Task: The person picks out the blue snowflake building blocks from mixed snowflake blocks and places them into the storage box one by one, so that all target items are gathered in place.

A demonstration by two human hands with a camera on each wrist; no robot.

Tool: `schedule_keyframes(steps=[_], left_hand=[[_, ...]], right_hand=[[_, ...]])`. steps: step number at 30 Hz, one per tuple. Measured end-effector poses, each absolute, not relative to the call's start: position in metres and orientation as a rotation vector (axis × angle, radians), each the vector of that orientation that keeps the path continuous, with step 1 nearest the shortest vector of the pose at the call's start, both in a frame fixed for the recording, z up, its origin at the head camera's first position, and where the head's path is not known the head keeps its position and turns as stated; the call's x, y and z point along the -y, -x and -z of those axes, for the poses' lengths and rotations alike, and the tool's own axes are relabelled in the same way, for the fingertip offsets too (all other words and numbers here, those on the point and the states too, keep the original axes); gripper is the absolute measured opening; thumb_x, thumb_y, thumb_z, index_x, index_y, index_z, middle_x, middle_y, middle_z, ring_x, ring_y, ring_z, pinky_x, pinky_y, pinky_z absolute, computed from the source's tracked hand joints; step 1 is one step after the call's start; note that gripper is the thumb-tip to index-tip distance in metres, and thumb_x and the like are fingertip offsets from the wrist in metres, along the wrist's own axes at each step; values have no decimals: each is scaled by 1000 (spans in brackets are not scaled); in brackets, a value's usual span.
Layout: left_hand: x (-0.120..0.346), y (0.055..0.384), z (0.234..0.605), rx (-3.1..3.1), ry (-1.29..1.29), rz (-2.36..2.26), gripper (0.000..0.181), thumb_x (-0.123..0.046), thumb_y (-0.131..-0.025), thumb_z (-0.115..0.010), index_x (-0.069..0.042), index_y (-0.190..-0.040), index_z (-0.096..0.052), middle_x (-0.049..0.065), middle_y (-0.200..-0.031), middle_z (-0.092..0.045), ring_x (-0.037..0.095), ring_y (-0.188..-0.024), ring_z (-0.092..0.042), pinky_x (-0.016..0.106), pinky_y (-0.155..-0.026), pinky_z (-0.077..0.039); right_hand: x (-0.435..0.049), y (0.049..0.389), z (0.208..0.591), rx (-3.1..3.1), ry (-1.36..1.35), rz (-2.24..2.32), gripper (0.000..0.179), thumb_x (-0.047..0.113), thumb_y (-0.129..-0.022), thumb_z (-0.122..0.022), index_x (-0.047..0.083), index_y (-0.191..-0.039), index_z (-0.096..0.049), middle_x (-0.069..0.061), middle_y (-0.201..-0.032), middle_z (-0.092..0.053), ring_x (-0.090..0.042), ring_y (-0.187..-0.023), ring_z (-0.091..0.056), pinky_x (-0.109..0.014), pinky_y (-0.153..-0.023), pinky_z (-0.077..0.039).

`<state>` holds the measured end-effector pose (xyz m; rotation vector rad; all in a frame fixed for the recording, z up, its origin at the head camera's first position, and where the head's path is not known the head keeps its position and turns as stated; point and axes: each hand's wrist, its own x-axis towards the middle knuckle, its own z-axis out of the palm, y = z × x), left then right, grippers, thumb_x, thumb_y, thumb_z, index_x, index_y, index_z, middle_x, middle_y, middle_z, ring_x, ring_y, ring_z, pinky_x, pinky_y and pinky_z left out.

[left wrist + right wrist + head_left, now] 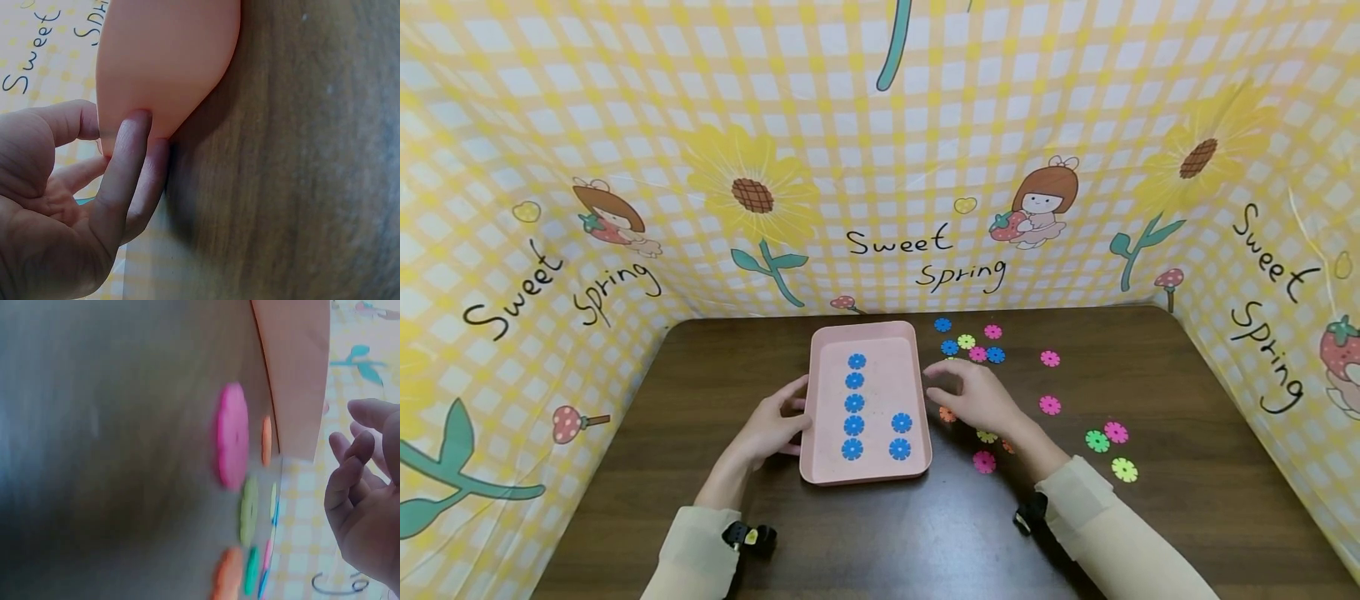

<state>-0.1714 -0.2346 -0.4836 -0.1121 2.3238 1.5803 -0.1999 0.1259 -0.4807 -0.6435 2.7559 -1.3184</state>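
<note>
A pink tray (pixel 880 469) lies on the table with blue notched snowflake discs in it: several in a left column (pixel 853 403), two at the lower right (pixel 901 423). My left hand (pixel 770 427) grips the tray's left side; in the left wrist view its fingers (pixel 128 162) press the outer wall, one fingertip at the rim. My right hand (pixel 977 396) hovers just beyond the tray's right edge, fingers loosely bent, thumb and fingertips apart. Nothing shows between them in the right wrist view, where the hand (pixel 369 494) is above a pink disc (pixel 233 437).
Loose discs lie right of the tray: blue (pixel 996 355), yellow (pixel 966 342), pink (pixel 1049 405), orange (pixel 947 414) and green (pixel 1097 440), some partly under my right hand. A checked cloth (pixel 880 167) stands around the back and sides of the wooden table (pixel 865 542).
</note>
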Motion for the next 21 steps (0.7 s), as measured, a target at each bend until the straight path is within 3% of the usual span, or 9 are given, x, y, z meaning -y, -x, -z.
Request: schedule_keyframes(steps=[1,5,10,13,16,19,21], left_hand=[[235,171,484,-2324,112,-1580,77,-2,-92,-61,-18,-163,-35,25,-136,-52,28,-89,-70,45,-64,-64],[235,171,484,-2325,112,-1579,77,-3,-92,-61,-18,-163,-35,24,-136,-52,28,-89,-69,45,-64,-64],[235,172,484,-2321,103,-1581,77,-3,-92,-61,-18,-163,-35,24,-136,-52,28,-89,-69,45,-65,-64],[235,171,484,-2320,98,-1581,77,-3,-93,-61,-18,-163,-35,24,-136,-52,28,-90,-70,46,-65,-64],[235,171,484,-2323,95,-1579,76,-3,-93,-61,-18,-163,-35,25,-136,-52,28,-90,-70,46,-65,-64],[235,171,484,-2327,93,-1576,76,-2,-93,-61,-18,-163,-35,25,-135,-53,28,-90,-70,46,-65,-64],[235,171,484,-2328,94,-1575,76,-2,-93,-61,-18,-163,-35,25,-135,-53,28,-89,-70,45,-65,-64]], right_hand=[[-130,201,480,-2755,617,1326,32,23,-95,-77,13,-125,-73,-5,-100,-71,-14,-49,-48,-32,-49,-47],[-146,206,481,-2769,528,1344,34,23,-96,-76,10,-127,-72,-9,-98,-71,-16,-51,-48,-34,-50,-46],[-167,213,487,-2806,432,1337,35,25,-96,-75,10,-128,-71,-7,-122,-71,-18,-57,-51,-36,-56,-47],[-180,217,491,-2839,377,1319,36,27,-97,-74,11,-129,-71,-8,-124,-71,-21,-69,-59,-40,-66,-51],[-192,222,495,-2871,306,1293,38,29,-98,-73,11,-131,-70,-9,-124,-70,-27,-94,-66,-47,-82,-53],[-201,226,498,-2889,235,1266,39,29,-98,-72,10,-131,-69,-12,-125,-69,-33,-115,-62,-55,-95,-50],[-206,229,499,-2892,199,1252,39,29,-97,-72,8,-130,-68,-14,-124,-69,-36,-118,-60,-57,-99,-48]])
